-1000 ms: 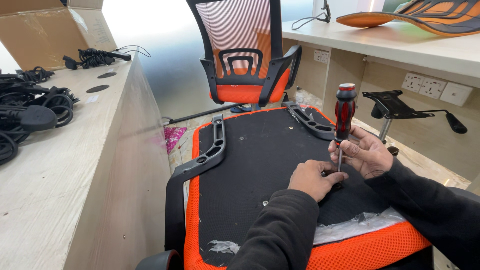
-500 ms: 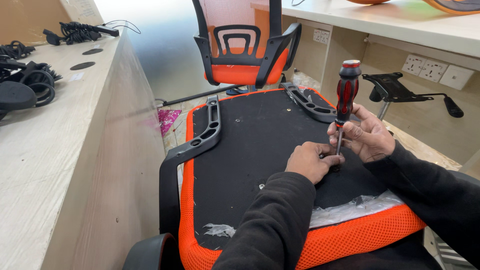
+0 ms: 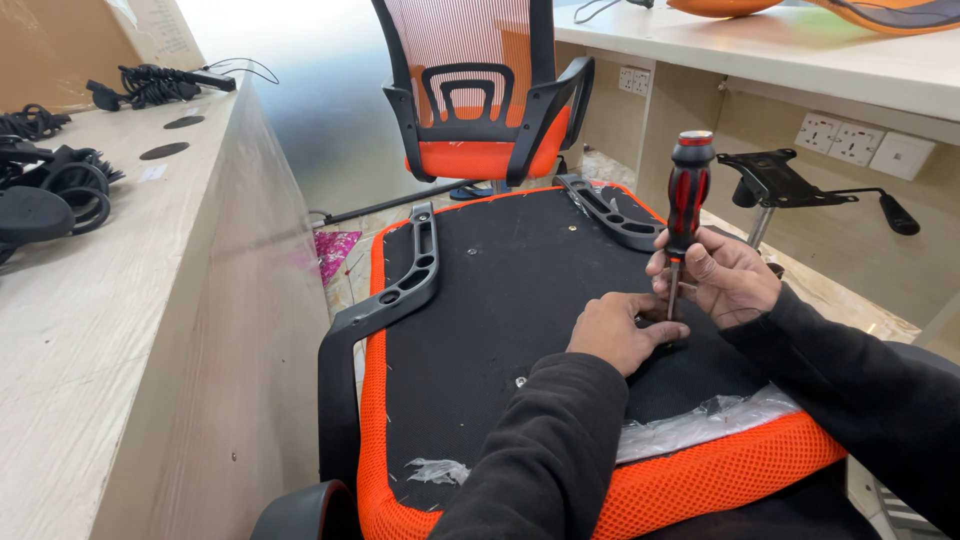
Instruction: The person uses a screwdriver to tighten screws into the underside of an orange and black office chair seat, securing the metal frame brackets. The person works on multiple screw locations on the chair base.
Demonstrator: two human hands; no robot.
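Note:
An upturned chair seat, black underneath with an orange mesh edge, lies in front of me with a black armrest bolted on its left and another armrest at its far right. My right hand holds a red-and-black screwdriver upright by its shaft, tip down on the seat. My left hand rests on the seat with its fingers pinched at the screwdriver's tip. What lies under the tip is hidden.
A finished orange mesh chair stands beyond the seat. A wooden desk on the left carries black cables. On the right stand a black chair mechanism and a wall of sockets. Torn plastic wrap lies near me.
The view has shifted a little closer and to the left. Both hands stay at the same spot on the seat, with the screwdriver still upright.

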